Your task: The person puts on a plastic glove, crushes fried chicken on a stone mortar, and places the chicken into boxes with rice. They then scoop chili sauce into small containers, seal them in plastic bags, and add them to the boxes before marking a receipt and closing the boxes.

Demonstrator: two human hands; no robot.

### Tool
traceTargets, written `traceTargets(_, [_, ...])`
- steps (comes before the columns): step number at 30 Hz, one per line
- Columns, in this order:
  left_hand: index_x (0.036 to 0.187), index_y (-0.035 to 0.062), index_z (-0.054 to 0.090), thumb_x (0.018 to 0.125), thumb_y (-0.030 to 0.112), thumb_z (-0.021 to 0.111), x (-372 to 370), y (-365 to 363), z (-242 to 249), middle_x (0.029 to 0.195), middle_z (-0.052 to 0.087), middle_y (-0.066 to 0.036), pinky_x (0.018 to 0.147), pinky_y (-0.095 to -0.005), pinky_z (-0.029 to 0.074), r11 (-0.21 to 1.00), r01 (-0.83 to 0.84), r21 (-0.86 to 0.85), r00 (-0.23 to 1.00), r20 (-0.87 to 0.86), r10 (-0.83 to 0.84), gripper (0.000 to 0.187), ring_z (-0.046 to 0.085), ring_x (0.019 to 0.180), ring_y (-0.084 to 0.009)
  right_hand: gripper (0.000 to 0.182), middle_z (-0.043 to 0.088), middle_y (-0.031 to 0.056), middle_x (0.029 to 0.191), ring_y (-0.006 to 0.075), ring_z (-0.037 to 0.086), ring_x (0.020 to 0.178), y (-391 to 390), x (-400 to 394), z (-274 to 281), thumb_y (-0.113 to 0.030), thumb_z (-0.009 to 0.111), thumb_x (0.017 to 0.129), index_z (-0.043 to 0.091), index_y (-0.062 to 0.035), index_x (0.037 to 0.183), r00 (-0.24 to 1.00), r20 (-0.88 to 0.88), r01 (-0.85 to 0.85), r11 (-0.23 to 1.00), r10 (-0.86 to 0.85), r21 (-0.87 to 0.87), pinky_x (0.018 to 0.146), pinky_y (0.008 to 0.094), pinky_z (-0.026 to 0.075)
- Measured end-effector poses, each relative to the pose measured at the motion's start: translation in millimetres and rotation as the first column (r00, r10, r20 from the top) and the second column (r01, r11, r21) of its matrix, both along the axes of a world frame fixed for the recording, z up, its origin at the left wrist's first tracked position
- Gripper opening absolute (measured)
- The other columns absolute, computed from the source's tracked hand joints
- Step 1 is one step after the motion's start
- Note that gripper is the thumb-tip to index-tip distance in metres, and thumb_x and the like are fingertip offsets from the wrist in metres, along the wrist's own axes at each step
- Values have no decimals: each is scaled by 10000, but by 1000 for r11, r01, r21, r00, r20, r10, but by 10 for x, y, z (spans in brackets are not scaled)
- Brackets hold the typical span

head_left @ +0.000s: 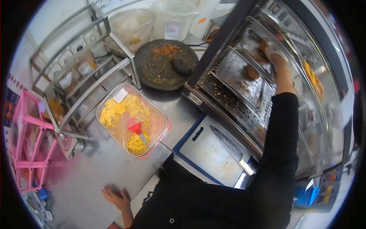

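Note:
My left hand (116, 197) rests on the steel counter (87, 179) at the lower left, fingers spread, holding nothing. My right hand (275, 55) reaches into the glass display cabinet (194, 98) at the upper right. It seems to wear a clear glove, and its fingers are at some brown food (263, 49) on an upper tray; whether they grip it cannot be made out. Just below, another brown piece (251, 71) lies on a metal tray (232, 65) with crumbs.
A tub of yellow food (124, 108) holds a red scoop (135, 127). Nearby are a cutting board (202, 149) with a knife (228, 143), a dark round pan (152, 72), a metal rack (82, 97) and a pink rack (32, 164). The cabinet's glass curves along the right.

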State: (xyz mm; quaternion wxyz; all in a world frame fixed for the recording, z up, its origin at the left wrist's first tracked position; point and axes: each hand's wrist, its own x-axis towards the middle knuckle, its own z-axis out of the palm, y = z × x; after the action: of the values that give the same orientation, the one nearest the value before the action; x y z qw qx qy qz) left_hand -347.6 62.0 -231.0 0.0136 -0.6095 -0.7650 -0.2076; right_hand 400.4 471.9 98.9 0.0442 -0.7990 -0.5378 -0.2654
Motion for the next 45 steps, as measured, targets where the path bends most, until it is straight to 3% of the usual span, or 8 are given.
traceTargets(9, [1387,-35,289,890,374,536,66,66,97,1402,359,-228,1073,-571,165,997,-48,-60,998,-36,46,689,213,1347,-461,512,656,141,1006,229,614,930,309,-1,216,-429,674,771,635,-67,1131,893,-173,258,788,-415,-559,803,318,474])
traceTargets(20, [1397,-27,268,825,352,619,14,-4,-37,1412,338,-226,1070,-586,152,998,-59,24,997,57,58,771,185,1350,-466,548,627,58,1046,172,561,943,-239,-219,-79,-475,678,780,626,-67,1143,346,-920,54,975,186,217,786,290,442])
traceTargets(24, [1391,-31,267,805,299,639,28,-12,38,1412,324,-222,1075,-589,148,998,-57,25,994,96,54,768,187,1348,-467,636,630,97,1029,186,586,952,-919,-1620,234,-512,671,762,601,-14,1151,607,-774,-168,981,180,97,843,319,444])
traceTargets(33, [1369,-38,298,790,269,639,45,11,84,1382,355,-214,1061,-586,178,995,-79,54,993,89,74,738,224,1332,-473,535,634,41,922,175,598,864,-46,-3563,-1889,-454,657,762,622,-44,1103,190,-946,-495,858,261,138,759,304,475])
traceTargets(37, [1361,-41,312,788,269,634,67,23,116,1360,369,-225,1056,-585,190,992,-112,52,989,104,106,727,231,1325,-477,530,666,182,857,238,629,778,505,-3975,-2095,-459,721,693,690,23,909,552,-819,-237,971,160,30,767,340,471])
traceTargets(40, [1360,-40,319,785,275,634,67,-3,116,1346,377,-237,1053,-583,200,991,-127,42,988,94,122,728,243,1317,-481,445,661,60,914,224,632,724,652,-3897,-2259,-426,675,757,640,-83,1039,350,-931,-258,966,101,7,663,335,495])
traceTargets(43, [1359,-39,330,789,284,632,41,2,84,1348,372,-253,1049,-584,211,992,-118,54,988,105,112,721,256,1308,-488,450,641,59,1004,204,635,822,316,-3717,-2132,-353,664,785,583,-113,1157,-661,-748,-183,951,68,248,695,334,518])
traceTargets(45, [1358,-38,337,794,288,630,18,-4,-8,1357,363,-263,1046,-587,218,991,-95,94,991,100,85,715,264,1302,-494,465,606,67,1107,193,615,922,-306,-3595,-1461,-295,654,810,530,-108,1218,-787,-591,-97,911,177,401,722,334,532])
